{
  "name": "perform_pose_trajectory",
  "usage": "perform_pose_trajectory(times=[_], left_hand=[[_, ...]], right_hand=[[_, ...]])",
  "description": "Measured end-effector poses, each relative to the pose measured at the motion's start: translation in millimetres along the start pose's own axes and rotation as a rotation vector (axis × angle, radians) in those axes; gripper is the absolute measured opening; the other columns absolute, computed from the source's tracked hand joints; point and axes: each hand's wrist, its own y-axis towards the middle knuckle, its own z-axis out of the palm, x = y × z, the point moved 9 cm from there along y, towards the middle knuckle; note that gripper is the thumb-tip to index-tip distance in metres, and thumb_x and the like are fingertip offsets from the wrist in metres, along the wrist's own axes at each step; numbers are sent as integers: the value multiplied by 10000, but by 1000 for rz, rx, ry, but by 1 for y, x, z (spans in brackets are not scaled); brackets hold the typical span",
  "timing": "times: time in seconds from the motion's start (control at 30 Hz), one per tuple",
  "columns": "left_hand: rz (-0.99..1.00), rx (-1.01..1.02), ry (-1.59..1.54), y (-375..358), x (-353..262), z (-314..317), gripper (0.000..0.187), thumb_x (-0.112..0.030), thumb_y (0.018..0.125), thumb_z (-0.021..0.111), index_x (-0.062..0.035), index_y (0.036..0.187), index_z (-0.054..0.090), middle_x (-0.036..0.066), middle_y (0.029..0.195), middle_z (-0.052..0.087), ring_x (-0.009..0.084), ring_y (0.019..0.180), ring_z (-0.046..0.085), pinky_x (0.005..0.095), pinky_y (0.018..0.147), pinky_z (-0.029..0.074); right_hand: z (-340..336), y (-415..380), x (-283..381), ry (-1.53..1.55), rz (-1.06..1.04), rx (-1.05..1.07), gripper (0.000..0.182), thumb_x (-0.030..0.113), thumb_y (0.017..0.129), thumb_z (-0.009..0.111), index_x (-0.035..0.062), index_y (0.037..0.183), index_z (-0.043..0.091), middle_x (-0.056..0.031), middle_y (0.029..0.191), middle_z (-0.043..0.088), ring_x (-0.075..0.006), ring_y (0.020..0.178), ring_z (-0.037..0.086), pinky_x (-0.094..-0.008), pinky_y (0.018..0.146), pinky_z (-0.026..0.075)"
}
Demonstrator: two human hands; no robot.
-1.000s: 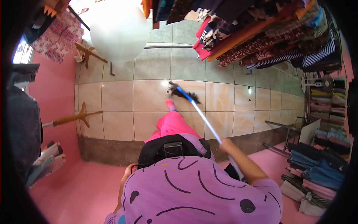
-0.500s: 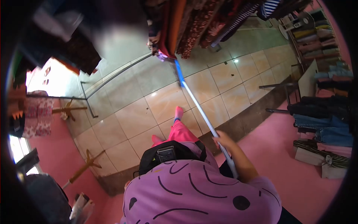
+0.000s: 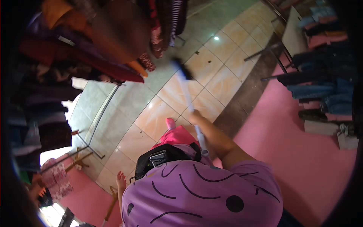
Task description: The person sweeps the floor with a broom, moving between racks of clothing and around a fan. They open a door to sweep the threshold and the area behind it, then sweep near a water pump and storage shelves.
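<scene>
My right hand [image 3: 194, 116] is wrapped round the pale handle of a broom [image 3: 187, 96], with the handle's lower end close to my waist. The blue broom head with dark bristles [image 3: 184, 70] is at the tiled floor [image 3: 193, 87], smeared by motion. Small dark bits [image 3: 210, 61] lie on the tiles just beyond the bristles. Down at my left side, my left hand [image 3: 121, 180] holds nothing, its fingers apart.
Clothes on hangers [image 3: 75, 56] crowd the upper left, above a metal rack base [image 3: 98, 121]. Folded clothes [image 3: 321, 90] fill the right side, near black rack legs [image 3: 264, 51]. A wooden stand [image 3: 111, 204] is at lower left, beside the pink wall [image 3: 85, 181].
My right hand has reached forward with the broom, and the head has come out from beneath the hanging clothes. My left hand has come into fuller view. The camera view has turned.
</scene>
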Motion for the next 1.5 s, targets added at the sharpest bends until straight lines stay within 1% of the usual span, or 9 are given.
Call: perform_pose_trajectory(times=[0.17, 0.27, 0.3, 0.43, 0.7, 0.83, 0.9, 1.1, 1.5], left_hand=[[36, 446, 602, 32, -74, 60, 350, -77, 740, 434, -116, 1086, 395, 15, 900, 490, 99, 714, 452, 212, 587, 371], [14, 341, 341, 44, -120, 67, 370, -105, 747, 437, -140, 1108, 364, 13, 963, 466, 131, 740, 455, 256, 604, 373], [-10, 286, 199, 47, -130, 66, 381, -119, 751, 439, -152, 1120, 348, 12, 994, 455, 147, 754, 456, 278, 612, 374], [-204, 698, -303, 129, -91, 71, 353, -87, 747, 408, -104, 1096, 362, 58, 1017, 451, 188, 874, 453, 301, 697, 373], [259, 698, 208, 200, -242, 160, 347, -73, 741, 413, -78, 1085, 368, 71, 1013, 452, 190, 897, 448, 299, 723, 370], [507, 666, 434, 229, -341, 227, 344, -65, 739, 416, -65, 1079, 371, 78, 1012, 453, 191, 909, 446, 297, 737, 368], [607, 642, 549, 227, -382, 261, 342, -62, 737, 417, -58, 1077, 372, 81, 1011, 453, 192, 915, 444, 297, 743, 367], [528, 803, 1003, 206, -473, 367, 273, -32, 730, 415, -17, 1001, 434, 90, 1004, 460, 176, 951, 430, 272, 818, 329], [152, 1152, 743, 261, -477, 495, 311, -70, 727, 475, 8, 1020, 404, 103, 980, 459, 169, 921, 439, 264, 778, 359]], right_hand=[[27, -59, 129, 721, -150, 616, 104, 118, 706, 483, 19, 732, 464, -60, 481, 450, -122, 336, 405, -249, 319, 335], [6, -93, 73, 717, -223, 518, 126, 155, 712, 489, 36, 746, 469, -43, 504, 463, -119, 367, 411, -237, 355, 350], [-37, -109, 59, 414, -741, 1, 166, 163, 695, 496, 34, 799, 479, -47, 545, 482, -139, 419, 448, -259, 393, 372], [-67, -178, -99, 381, 309, 75, 217, 185, 688, 499, 14, 823, 490, -95, 539, 493, -175, 479, 506, -302, 426, 421], [-69, -90, -218, 350, 817, -60, 143, 105, 618, 570, -10, 698, 539, -176, 665, 552, -241, 511, 558, -320, 469, 451], [-56, -39, -12, -598, -164, 435, 218, 134, 625, 568, -34, 759, 534, -162, 631, 547, -228, 554, 559, -296, 470, 447], [-99, -20, 6, 102, 207, 159, 300, 154, 647, 554, -12, 891, 500, -126, 629, 547, -190, 523, 540, -259, 452, 428], [-141, 13, 101, 999, -256, 107, 313, 149, 689, 504, -10, 957, 477, -98, 646, 526, -142, 549, 496, -285, 498, 400], [-139, 12, -235, 324, 610, -114, 313, 148, 647, 564, -47, 868, 459, -144, 637, 511, -213, 453, 506, -283, 401, 407]])
